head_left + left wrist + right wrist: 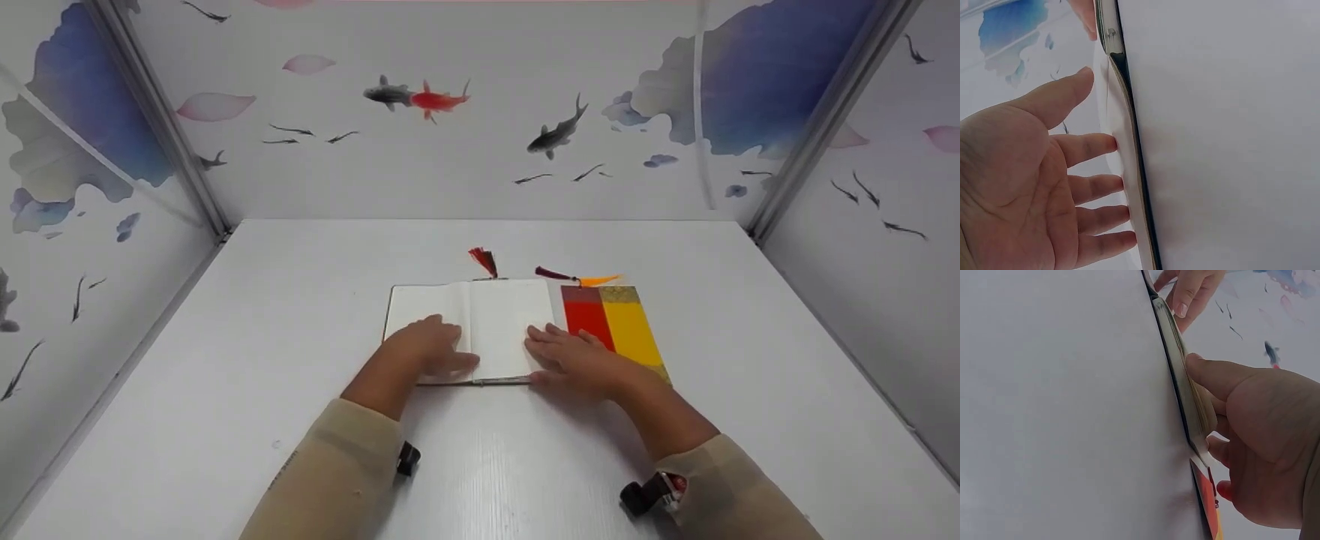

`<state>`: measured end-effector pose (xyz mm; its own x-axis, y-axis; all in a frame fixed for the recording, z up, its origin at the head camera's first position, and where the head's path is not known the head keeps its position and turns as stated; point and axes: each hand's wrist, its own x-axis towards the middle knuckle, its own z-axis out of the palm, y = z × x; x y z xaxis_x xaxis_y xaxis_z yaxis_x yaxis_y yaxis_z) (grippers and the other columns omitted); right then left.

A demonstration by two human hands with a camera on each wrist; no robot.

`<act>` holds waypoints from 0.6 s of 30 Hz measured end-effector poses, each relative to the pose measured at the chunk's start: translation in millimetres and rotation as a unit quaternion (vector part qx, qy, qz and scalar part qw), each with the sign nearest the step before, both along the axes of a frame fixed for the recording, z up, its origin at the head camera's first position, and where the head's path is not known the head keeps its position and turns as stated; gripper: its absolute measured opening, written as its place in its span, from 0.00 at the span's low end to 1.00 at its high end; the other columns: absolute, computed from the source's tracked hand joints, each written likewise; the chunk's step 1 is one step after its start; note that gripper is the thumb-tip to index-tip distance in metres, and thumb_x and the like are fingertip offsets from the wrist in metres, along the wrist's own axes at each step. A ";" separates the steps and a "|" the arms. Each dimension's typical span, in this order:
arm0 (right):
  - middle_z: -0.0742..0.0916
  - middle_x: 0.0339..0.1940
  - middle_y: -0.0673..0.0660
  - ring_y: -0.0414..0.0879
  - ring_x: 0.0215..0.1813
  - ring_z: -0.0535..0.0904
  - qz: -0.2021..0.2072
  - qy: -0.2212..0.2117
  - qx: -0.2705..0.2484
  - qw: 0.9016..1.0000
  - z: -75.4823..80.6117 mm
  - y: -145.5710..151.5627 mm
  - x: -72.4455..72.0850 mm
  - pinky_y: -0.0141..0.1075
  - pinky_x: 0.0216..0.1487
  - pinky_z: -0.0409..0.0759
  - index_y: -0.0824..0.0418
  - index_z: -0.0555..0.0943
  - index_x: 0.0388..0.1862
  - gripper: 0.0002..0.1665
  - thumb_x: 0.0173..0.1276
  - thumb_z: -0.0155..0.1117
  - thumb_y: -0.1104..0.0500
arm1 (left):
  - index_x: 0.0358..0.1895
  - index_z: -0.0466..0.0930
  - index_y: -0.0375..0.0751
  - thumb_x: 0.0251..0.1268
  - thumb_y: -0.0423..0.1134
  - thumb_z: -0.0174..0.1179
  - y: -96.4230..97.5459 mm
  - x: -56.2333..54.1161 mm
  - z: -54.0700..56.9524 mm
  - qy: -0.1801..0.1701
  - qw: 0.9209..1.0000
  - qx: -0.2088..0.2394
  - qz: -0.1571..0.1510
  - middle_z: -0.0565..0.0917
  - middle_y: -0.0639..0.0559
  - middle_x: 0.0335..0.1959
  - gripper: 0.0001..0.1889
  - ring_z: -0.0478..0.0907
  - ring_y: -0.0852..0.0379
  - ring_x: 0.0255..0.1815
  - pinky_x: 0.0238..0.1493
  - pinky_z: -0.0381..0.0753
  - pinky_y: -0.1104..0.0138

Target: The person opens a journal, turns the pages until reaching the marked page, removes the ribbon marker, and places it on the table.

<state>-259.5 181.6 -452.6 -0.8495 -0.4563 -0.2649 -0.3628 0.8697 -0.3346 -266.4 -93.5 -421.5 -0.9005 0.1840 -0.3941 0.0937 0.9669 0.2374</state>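
two tan sleeves (330,465) fill the lower left and lower right of the head view, a small black device (409,459) at each cuff. past them, on the white table (487,465), the left hand (433,349) has its grip slack, fingers extended, their tips touching the left page of a notebook (499,319), thumb pointing toward the fold. the right hand (574,361) is likewise loose and spread, fingers over the right page, thumb at its near corner.

the notebook lies flat at the centre of the frame, its visible pages blank. the right wrist view shows what the head view hides: a thick page block (1182,377) on that side, the thumb against its edge. the left wrist view bares the left palm and a much thinner stack.

just right of the notebook, partly under the right hand, lie a red strip (587,319) and a yellow strip (632,330), side by side. beyond them are a maroon tassel (553,272) and an orange tassel (600,281); a red-and-dark tassel (484,262) sticks out past the notebook's top edge. the back wall (465,172) bears painted fish.
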 end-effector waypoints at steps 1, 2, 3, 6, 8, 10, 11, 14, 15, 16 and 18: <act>0.62 0.90 0.42 0.48 0.93 0.47 0.002 -0.002 -0.001 1.000 0.6 1.2 -0.2 0.62 0.91 0.41 0.36 0.59 0.88 0.46 0.76 0.64 0.33 | 0.83 0.67 0.48 0.76 0.66 0.57 1.2 0.4 -0.4 0.002 1.000 -0.004 0.000 0.62 0.41 0.87 0.41 0.58 0.40 0.88 0.87 0.60 0.44; 0.62 0.90 0.41 0.48 0.93 0.48 0.002 -0.005 -0.002 1.000 1.1 2.2 -0.5 0.62 0.91 0.41 0.35 0.60 0.87 0.45 0.77 0.63 0.33 | 0.82 0.68 0.47 0.76 0.67 0.56 2.4 0.8 -0.8 0.006 1.000 -0.006 0.001 0.64 0.41 0.86 0.41 0.60 0.39 0.88 0.86 0.62 0.44; 0.63 0.90 0.41 0.48 0.93 0.48 0.002 -0.009 -0.005 1.000 1.7 3.2 -0.7 0.62 0.91 0.42 0.35 0.61 0.87 0.44 0.77 0.63 0.33 | 0.81 0.69 0.46 0.76 0.68 0.56 3.5 1.4 -1.2 0.009 1.000 -0.008 0.004 0.65 0.40 0.85 0.41 0.61 0.38 0.87 0.85 0.63 0.44; 0.65 0.89 0.40 0.47 0.92 0.51 0.002 -0.008 -0.010 1.000 2.7 5.8 -1.2 0.62 0.90 0.43 0.34 0.63 0.86 0.41 0.78 0.62 0.35 | 0.80 0.72 0.44 0.74 0.69 0.57 6.6 3.1 -2.4 0.017 1.000 -0.004 0.018 0.66 0.40 0.85 0.41 0.61 0.39 0.87 0.85 0.64 0.44; 0.65 0.88 0.40 0.47 0.92 0.52 0.000 -0.008 -0.012 1.000 3.1 6.6 -1.1 0.62 0.90 0.44 0.33 0.64 0.85 0.40 0.78 0.64 0.36 | 0.80 0.72 0.43 0.73 0.69 0.58 8.6 4.3 -2.9 0.020 0.999 0.005 0.028 0.65 0.40 0.85 0.42 0.61 0.39 0.87 0.85 0.64 0.45; 0.66 0.88 0.39 0.46 0.92 0.53 -0.002 -0.004 -0.013 1.000 3.4 7.0 -1.1 0.61 0.91 0.45 0.33 0.65 0.85 0.41 0.77 0.66 0.37 | 0.80 0.71 0.43 0.72 0.69 0.59 10.3 5.7 -3.5 0.023 0.999 0.018 0.036 0.64 0.41 0.86 0.44 0.60 0.41 0.88 0.86 0.63 0.46; 0.66 0.88 0.38 0.45 0.92 0.53 -0.004 -0.004 -0.013 1.000 3.4 6.9 -1.1 0.60 0.91 0.45 0.33 0.65 0.84 0.41 0.76 0.67 0.37 | 0.81 0.70 0.43 0.72 0.69 0.60 11.0 6.4 -3.7 0.024 0.999 0.025 0.039 0.63 0.42 0.87 0.44 0.59 0.41 0.88 0.86 0.63 0.46; 0.67 0.87 0.39 0.46 0.92 0.53 0.000 0.000 -0.018 1.000 4.5 7.0 -0.8 0.60 0.91 0.47 0.34 0.66 0.84 0.41 0.75 0.69 0.39 | 0.82 0.67 0.43 0.72 0.69 0.61 13.1 8.0 -4.2 0.027 0.998 0.036 0.039 0.61 0.43 0.88 0.46 0.58 0.42 0.89 0.87 0.62 0.47; 0.68 0.87 0.38 0.46 0.92 0.53 -0.002 -0.001 -0.020 1.000 5.1 7.1 -0.8 0.60 0.90 0.47 0.34 0.67 0.84 0.41 0.75 0.69 0.39 | 0.83 0.66 0.42 0.72 0.69 0.61 13.7 8.5 -4.3 0.028 0.998 0.037 0.037 0.60 0.43 0.88 0.46 0.57 0.42 0.89 0.87 0.62 0.47; 0.68 0.87 0.38 0.45 0.92 0.54 -0.004 -0.003 -0.023 1.000 5.5 7.3 -0.8 0.60 0.90 0.48 0.33 0.67 0.83 0.40 0.76 0.68 0.39 | 0.83 0.66 0.42 0.72 0.69 0.61 14.4 8.8 -4.2 0.028 0.998 0.037 0.035 0.60 0.44 0.88 0.46 0.57 0.42 0.89 0.87 0.61 0.47; 0.69 0.86 0.37 0.45 0.91 0.54 -0.008 -0.007 -0.027 1.000 6.2 7.8 -0.6 0.61 0.90 0.51 0.32 0.69 0.82 0.38 0.76 0.67 0.39 | 0.83 0.65 0.42 0.72 0.69 0.61 15.7 9.5 -4.3 0.028 0.999 0.035 0.028 0.59 0.44 0.89 0.47 0.57 0.43 0.89 0.87 0.61 0.47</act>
<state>-260.1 189.4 -446.4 -0.8533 -0.4560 -0.2528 -0.3432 0.8562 -0.3861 -256.9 -77.8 -425.8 -0.9305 0.1590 -0.3301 0.0559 0.9520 0.3011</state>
